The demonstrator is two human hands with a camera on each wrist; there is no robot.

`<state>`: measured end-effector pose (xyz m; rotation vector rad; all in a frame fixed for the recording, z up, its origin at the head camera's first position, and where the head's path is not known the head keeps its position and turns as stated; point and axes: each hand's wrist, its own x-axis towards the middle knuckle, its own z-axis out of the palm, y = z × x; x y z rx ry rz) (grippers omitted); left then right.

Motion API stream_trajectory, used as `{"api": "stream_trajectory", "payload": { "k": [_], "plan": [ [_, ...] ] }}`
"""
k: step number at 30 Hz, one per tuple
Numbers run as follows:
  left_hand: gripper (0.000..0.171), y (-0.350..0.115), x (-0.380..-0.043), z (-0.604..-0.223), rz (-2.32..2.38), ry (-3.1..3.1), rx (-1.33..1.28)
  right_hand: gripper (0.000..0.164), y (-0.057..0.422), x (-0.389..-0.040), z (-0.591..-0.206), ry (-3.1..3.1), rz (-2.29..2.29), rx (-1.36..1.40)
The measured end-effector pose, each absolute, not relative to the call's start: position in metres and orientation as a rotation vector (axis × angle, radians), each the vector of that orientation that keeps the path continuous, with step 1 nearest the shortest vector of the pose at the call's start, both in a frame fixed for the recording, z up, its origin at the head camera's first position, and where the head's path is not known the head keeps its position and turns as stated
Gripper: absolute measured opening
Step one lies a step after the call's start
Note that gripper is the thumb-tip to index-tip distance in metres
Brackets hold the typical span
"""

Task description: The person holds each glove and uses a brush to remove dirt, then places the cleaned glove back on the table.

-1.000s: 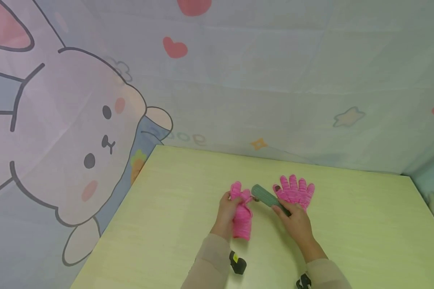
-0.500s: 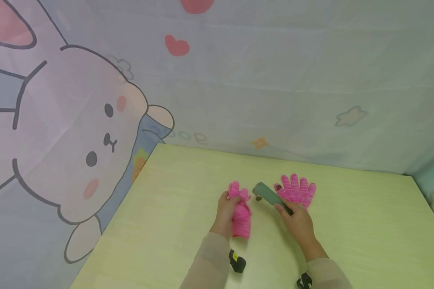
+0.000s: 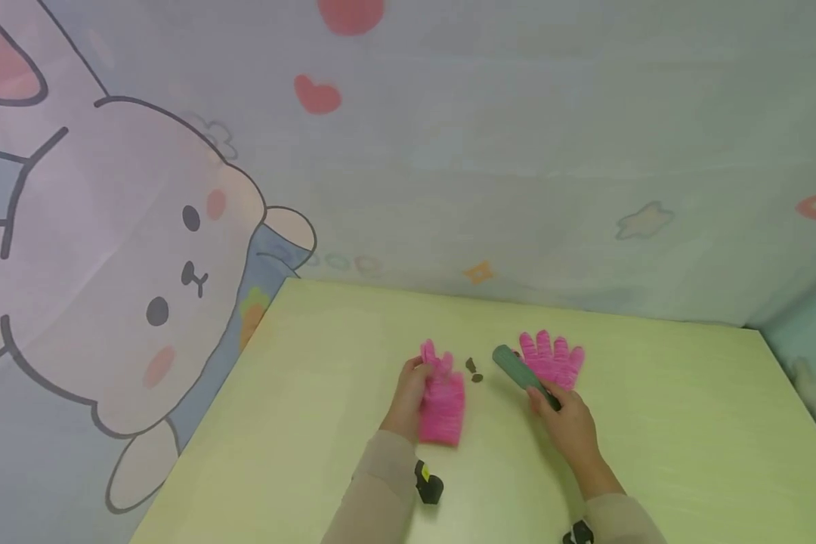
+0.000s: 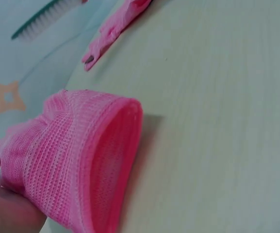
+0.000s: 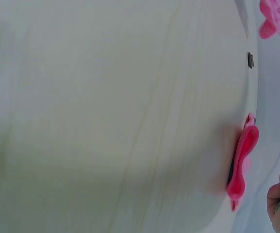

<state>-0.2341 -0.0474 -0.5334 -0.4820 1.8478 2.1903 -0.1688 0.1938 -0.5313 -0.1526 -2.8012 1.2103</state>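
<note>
My left hand (image 3: 409, 394) pinches a pink knit glove (image 3: 443, 408) near its fingers and holds it above the table. In the left wrist view, the cuff of this glove gapes open. My right hand (image 3: 571, 427) grips a green-backed brush (image 3: 519, 372) by one end. White bristles show along the brush (image 4: 47, 18) in the left wrist view. Behind my right hand, a second pink glove (image 3: 553, 368) lies on the table with its fingers spread away from me. Small dark brown bits (image 3: 472, 367) lie between the held glove and the brush.
A pale yellow-green table (image 3: 673, 431) spreads beneath both hands. Beyond its far edge hangs a printed cloth (image 3: 517, 151) with a rabbit and hearts. Small black devices (image 3: 430, 483) sit by both wrists.
The held glove has gone from bunched to flatter, its back or palm spread out. The brush has drawn slightly right, away from it. Brown bits now show on the table between them.
</note>
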Motion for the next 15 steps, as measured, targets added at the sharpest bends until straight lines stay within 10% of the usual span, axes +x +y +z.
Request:
{"api": "stream_trajectory", "payload": {
  "k": [15],
  "plan": [
    [0.068, -0.046, -0.278, -0.546, 2.125, 1.989, -0.396, 0.059, 0.22, -0.161, -0.527, -2.799, 1.169, -0.294]
  ]
}}
